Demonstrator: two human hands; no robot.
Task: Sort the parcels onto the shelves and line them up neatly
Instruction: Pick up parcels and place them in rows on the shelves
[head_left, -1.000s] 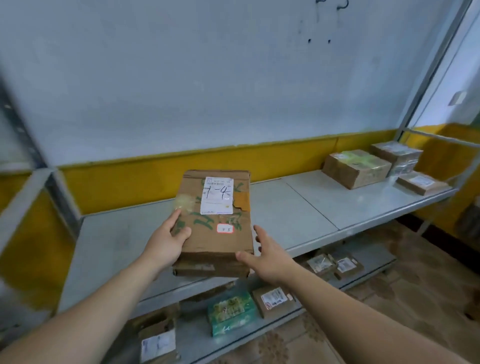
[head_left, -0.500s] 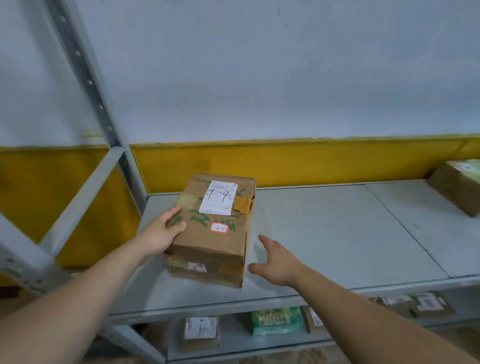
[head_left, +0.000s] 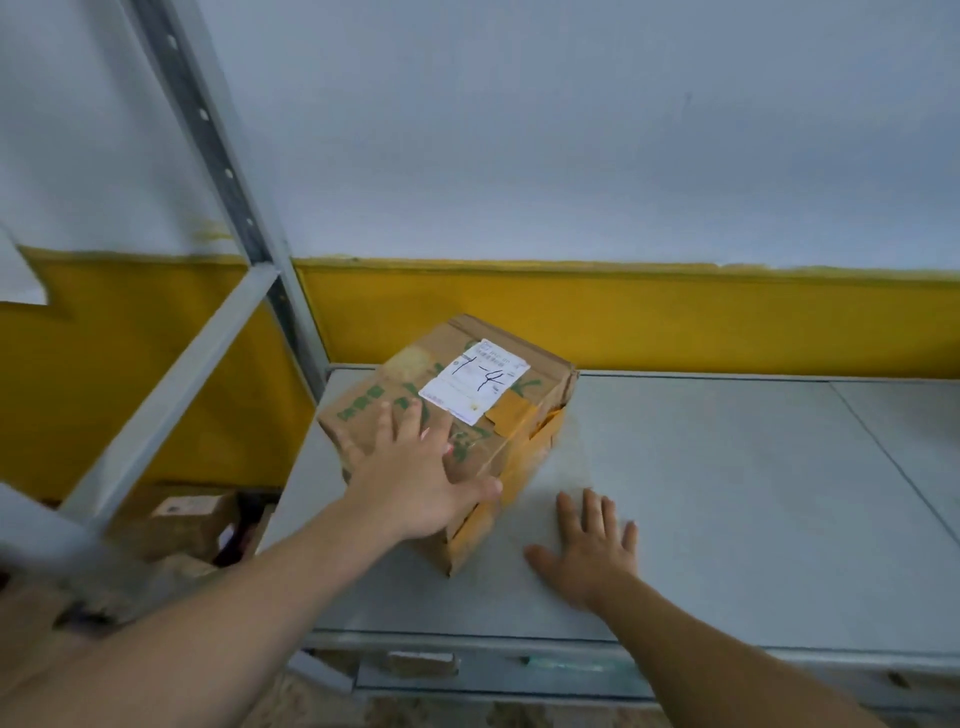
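I'm pressing my left hand (head_left: 415, 478) flat, fingers spread, on the box (head_left: 498, 415), which is sitting askew at the shelf's (head_left: 727, 493) left end (squaring it is left to do); my right hand (head_left: 592, 545) is lying open, empty, beside it.

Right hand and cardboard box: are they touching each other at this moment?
Apart. The head view shows the right hand flat on the shelf, with a strip of bare shelf between its thumb and the cardboard box at its near corner.
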